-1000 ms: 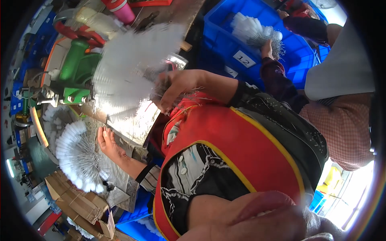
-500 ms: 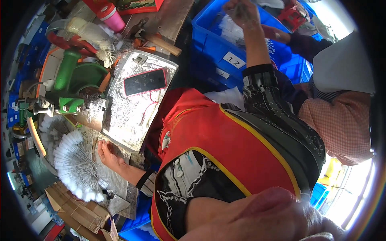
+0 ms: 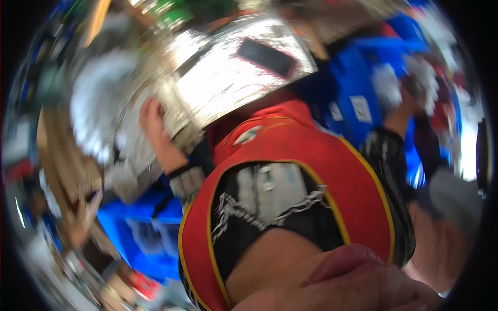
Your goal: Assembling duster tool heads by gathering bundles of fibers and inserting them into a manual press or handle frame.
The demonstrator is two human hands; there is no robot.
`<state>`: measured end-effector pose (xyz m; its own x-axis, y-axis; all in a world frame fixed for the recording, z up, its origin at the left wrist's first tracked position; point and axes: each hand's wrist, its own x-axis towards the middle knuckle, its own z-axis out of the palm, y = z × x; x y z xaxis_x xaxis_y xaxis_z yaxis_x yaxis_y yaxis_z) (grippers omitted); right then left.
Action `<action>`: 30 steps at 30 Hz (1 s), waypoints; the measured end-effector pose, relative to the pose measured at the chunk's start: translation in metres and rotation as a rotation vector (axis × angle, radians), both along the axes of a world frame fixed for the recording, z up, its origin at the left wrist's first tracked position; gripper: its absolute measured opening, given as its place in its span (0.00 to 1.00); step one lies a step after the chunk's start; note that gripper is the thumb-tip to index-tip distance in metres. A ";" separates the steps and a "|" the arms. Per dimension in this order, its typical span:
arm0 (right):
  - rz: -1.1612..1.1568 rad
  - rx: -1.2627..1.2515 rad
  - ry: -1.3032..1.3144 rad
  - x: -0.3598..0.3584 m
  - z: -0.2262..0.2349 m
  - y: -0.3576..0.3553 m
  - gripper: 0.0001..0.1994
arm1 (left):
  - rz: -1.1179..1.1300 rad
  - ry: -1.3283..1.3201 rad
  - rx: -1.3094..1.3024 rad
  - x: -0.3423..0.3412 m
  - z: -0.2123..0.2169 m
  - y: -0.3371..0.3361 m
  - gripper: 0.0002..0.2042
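The whole view is smeared by motion. My left hand [image 3: 154, 124] rests at the worktop's near edge, fingers loosely bent with nothing visible in them. Beside it spreads a large fan of white-tufted thin wires [image 3: 93, 111]. My right hand [image 3: 409, 96] is out over the blue bins at the right, closed around a bundle of white-tufted pieces [image 3: 428, 83]; white tufts show on both sides of it. A bright foil-like metal sheet [image 3: 228, 78] lies in front of me, bearing a dark phone [image 3: 265, 57] with a red edge.
Blue bins [image 3: 345, 88] with a numbered label stand at the right, and another blue bin [image 3: 140, 228] is below left. A cardboard box [image 3: 62, 160] lies far left. Part of a green machine [image 3: 174, 13] shows at the top. A co-worker's pink sleeve [image 3: 430, 249] is at right.
The view has swung, so the table now lies straight ahead. White tufts now show at my right hand, which stays over the bins. My left hand stays by the worktop edge.
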<state>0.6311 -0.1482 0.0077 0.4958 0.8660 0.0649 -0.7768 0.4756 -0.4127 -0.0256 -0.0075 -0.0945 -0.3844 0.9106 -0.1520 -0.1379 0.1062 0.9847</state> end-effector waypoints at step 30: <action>0.836 -0.399 -1.257 -0.369 -0.083 0.071 0.20 | 0.429 0.967 -0.787 -0.179 -0.004 0.022 0.35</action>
<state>0.2621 -0.0777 -0.0754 -0.3113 0.9196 -0.2398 0.1727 -0.1934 -0.9658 -0.2044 0.0147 -0.0985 -0.8707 0.4846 -0.0841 0.4161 0.8169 0.3994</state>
